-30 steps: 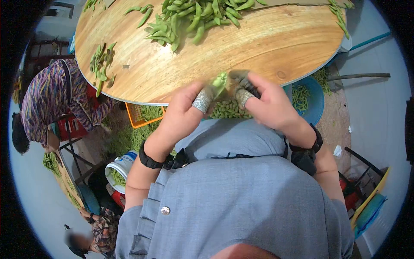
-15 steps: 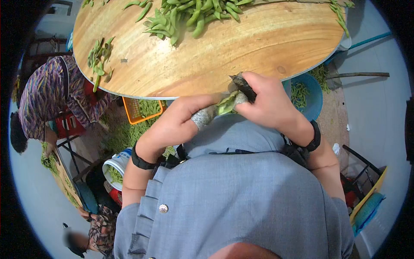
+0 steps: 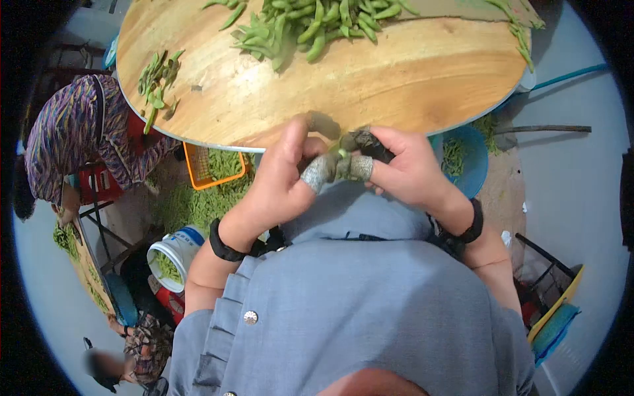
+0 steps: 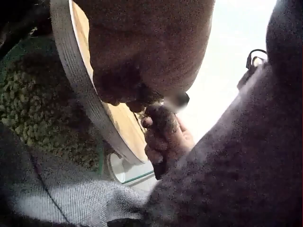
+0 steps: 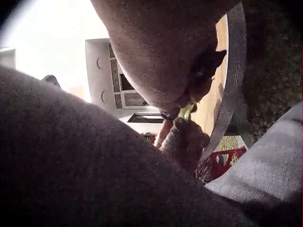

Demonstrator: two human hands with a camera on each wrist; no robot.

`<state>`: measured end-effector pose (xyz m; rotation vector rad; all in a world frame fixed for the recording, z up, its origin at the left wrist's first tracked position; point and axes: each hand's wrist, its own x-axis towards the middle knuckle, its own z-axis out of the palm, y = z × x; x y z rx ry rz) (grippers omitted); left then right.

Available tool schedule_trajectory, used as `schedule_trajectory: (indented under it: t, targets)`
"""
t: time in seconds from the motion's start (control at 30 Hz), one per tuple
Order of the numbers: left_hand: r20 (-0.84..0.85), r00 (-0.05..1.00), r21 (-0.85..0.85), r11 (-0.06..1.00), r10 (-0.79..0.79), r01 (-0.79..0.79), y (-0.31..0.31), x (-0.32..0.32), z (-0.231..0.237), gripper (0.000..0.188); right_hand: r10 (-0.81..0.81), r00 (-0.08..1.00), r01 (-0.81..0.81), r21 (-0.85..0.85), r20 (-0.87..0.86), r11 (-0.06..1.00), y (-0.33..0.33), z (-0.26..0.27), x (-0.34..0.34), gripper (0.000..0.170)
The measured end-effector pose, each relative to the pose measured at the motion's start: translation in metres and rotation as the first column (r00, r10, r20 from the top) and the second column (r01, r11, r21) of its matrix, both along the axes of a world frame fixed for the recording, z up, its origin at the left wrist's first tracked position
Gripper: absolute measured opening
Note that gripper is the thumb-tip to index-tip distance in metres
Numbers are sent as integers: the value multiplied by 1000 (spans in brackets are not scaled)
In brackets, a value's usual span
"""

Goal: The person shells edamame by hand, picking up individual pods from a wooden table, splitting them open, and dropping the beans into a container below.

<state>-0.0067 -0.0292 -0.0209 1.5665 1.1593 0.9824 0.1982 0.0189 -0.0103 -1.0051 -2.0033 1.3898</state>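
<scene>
Both hands meet just off the near edge of the round wooden table [image 3: 422,72]. Between the wrapped thumbs, a small green pod [image 3: 343,152] is pinched; most of it is hidden by the fingers. The left hand [image 3: 287,165] has a silvery wrap on its thumb and dark covering on its fingertips. The right hand [image 3: 413,165] has a similar thumb wrap and dark-covered fingers curled against the pod. In the right wrist view a yellow-green bit of pod [image 5: 187,111] shows between the two hands. A heap of green pods [image 3: 310,23] lies at the table's far side.
Smaller pod piles [image 3: 157,82] lie at the table's left. Below stand an orange basket [image 3: 191,168], a white bucket [image 3: 173,254] and a blue basin [image 3: 472,165]. The left wrist view shows a container of shelled beans [image 4: 42,109]. Two people are at the left.
The left hand has turned more upright and its thumb has come up against the right thumb. The pod, plainly visible earlier, is now mostly covered by the fingers.
</scene>
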Motion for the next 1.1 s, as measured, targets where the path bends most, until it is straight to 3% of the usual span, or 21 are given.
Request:
schedule_trajectory:
  t: [0.03,0.07,0.13,0.2,0.27,0.33,0.4,0.43,0.47,0.5,0.53,0.57,0.6,0.7,0.77,0.83,0.9,0.93,1.0,1.07,1.1]
  targets:
    - [74,996,-159,985,-50,61,2,-1,15,34,-25,996,-2,-319,-81,948,0,3,-2,19]
    - [78,996,-137,989,-45,56,3,0,19,34,-71,987,-33,-604,-147,796,1,6,-2,19]
    - [357,932,-300,938,-57,172,3,1,23,30,-58,978,-87,-640,-201,763,4,5,2,19]
    - [410,908,-312,922,-88,230,4,0,24,27,-17,981,-135,-741,-193,658,7,5,5,19]
    - [437,895,-357,895,-92,266,2,-1,12,27,21,988,-125,-731,-150,671,7,4,4,19]
    - [405,908,-330,910,-103,250,3,3,6,26,-1,999,-26,-575,-47,818,2,0,0,19]
    - [335,936,-242,951,-105,194,3,4,3,26,-28,999,10,-580,-23,815,3,3,-2,20]
    - [339,935,-237,952,-105,193,2,2,1,26,14,999,6,-394,48,919,2,-4,0,21]
    - [238,967,-204,969,-87,137,0,-1,-2,25,40,991,-15,-191,126,981,3,-7,3,22]
    - [134,989,-164,983,-62,84,-1,-5,-3,25,40,991,-15,-188,130,982,4,-5,6,22]
    - [138,989,-161,984,-60,83,-1,-11,4,25,96,965,-102,10,245,995,7,-2,9,21]
    - [126,992,-249,968,8,24,-2,-21,17,25,128,922,-209,194,364,958,9,1,10,21]
    - [107,991,-336,941,75,-35,-5,-31,26,25,132,921,-214,194,367,957,11,4,8,21]
    - [-3,981,-343,921,194,-183,-30,-71,30,23,124,933,-223,272,338,936,26,13,-5,22]
    - [-176,956,-367,886,234,-284,-50,-101,34,23,-11,936,-167,472,351,866,50,12,-25,28]
    - [-228,937,-358,872,265,-333,-63,-117,38,21,-55,948,-122,517,313,847,76,4,-48,27]
    - [-666,746,-361,867,18,-343,-72,-127,39,17,-101,957,-71,559,271,826,98,-8,-64,25]
    - [-668,744,-359,866,23,-349,-72,-126,37,17,-126,948,-72,583,293,809,106,-19,-70,24]
    - [-767,619,-98,924,167,-370,-68,-114,30,17,-151,937,-77,608,315,790,109,-24,-74,23]
    - [-738,633,-83,899,235,-431,-49,-94,32,17,-159,937,-86,645,312,760,103,-23,-73,22]
    - [-632,702,28,915,328,-403,-37,-83,31,16,-159,936,-88,645,315,759,99,-21,-69,22]
